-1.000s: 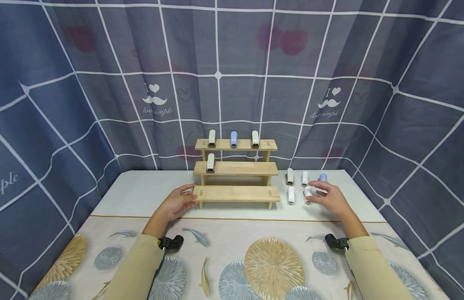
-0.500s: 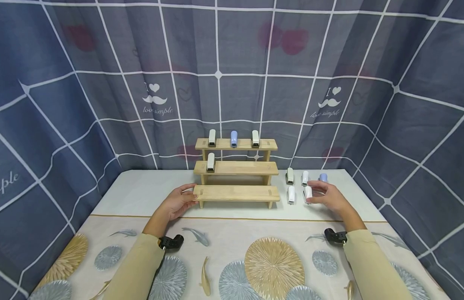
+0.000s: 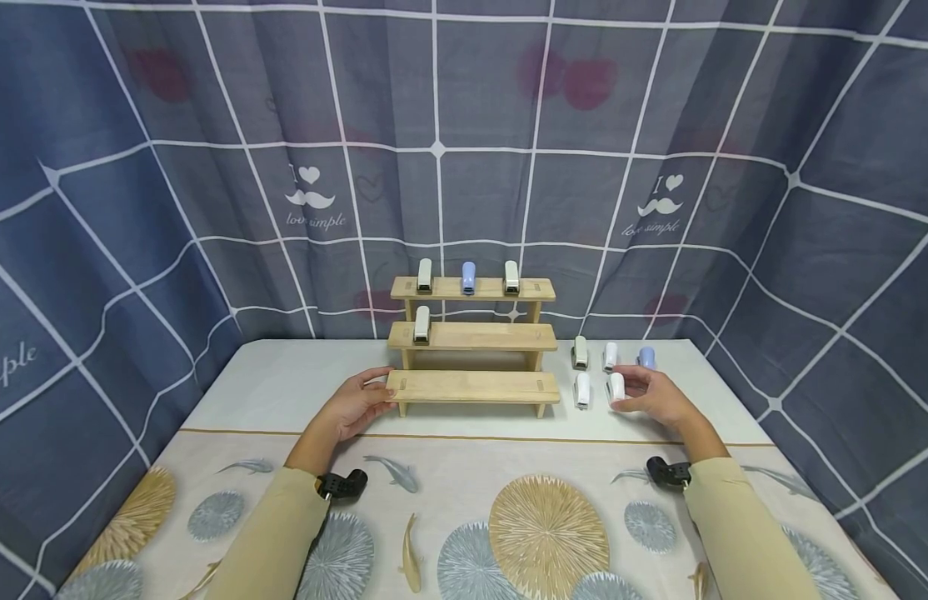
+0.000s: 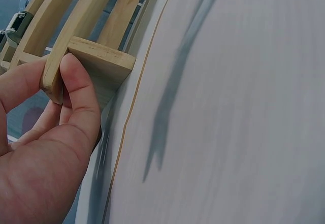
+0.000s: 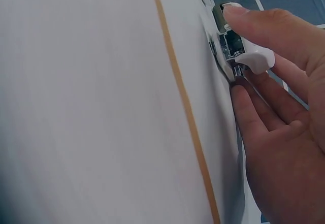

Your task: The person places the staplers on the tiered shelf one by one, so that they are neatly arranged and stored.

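Note:
A three-step wooden display stand stands on the white table, and my left hand pinches the left end of its lowest board between thumb and fingers. To the right of it, my right hand pinches a white mini stapler in the front row of small staplers. In the right wrist view the thumb lies along one side of that stapler, with fingers curled at its other side. A beige stapler sits at the left of the middle step. On the top step stand two pale staplers and a blue stapler.
Close around my right hand are a white stapler, a beige stapler, another white stapler and a blue one. A patterned tablecloth covers the front; a checked curtain hangs behind and at both sides.
My right hand has moved slightly left and its thumb and fingers have come together on the white stapler. The left hand stays at the stand.

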Tool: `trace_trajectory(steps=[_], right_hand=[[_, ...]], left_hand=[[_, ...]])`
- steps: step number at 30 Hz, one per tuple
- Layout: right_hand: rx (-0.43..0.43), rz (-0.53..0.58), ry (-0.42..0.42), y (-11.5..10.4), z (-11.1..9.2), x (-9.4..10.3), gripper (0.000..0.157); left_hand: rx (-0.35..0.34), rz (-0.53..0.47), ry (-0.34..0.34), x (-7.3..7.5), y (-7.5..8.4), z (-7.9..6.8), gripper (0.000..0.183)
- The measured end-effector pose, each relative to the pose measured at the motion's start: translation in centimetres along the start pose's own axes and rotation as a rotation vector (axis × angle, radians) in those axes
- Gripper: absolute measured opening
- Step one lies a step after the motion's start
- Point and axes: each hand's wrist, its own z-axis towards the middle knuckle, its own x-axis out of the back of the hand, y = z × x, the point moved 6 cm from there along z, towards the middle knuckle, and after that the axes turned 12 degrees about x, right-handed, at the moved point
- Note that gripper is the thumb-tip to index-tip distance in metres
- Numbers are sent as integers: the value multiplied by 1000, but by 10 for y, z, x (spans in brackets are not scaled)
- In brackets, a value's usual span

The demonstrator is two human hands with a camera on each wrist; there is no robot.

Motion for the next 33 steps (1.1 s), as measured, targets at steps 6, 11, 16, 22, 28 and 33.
trace_trajectory(steps=[6, 11, 16, 22, 28, 33], right_hand=[[-15, -14, -4, 2, 0, -1, 82], [-8, -10, -2, 3, 1, -2, 81], [-13, -26, 3, 3, 0, -1, 80], [-17, -68, 4, -1, -2, -2, 78], [-14, -91, 24, -3, -6, -2, 78], [5, -76, 46, -7, -13, -3, 76]], left_hand=[[3, -8, 9, 0, -1, 2, 71], [0, -4, 7, 1, -1, 0, 71], [-2, 2, -2, 1, -1, 0, 71], [9, 1, 3, 1, -1, 1, 70], [1, 6, 3, 2, -1, 2, 71], [-1, 6, 2, 2, -1, 2, 71]])
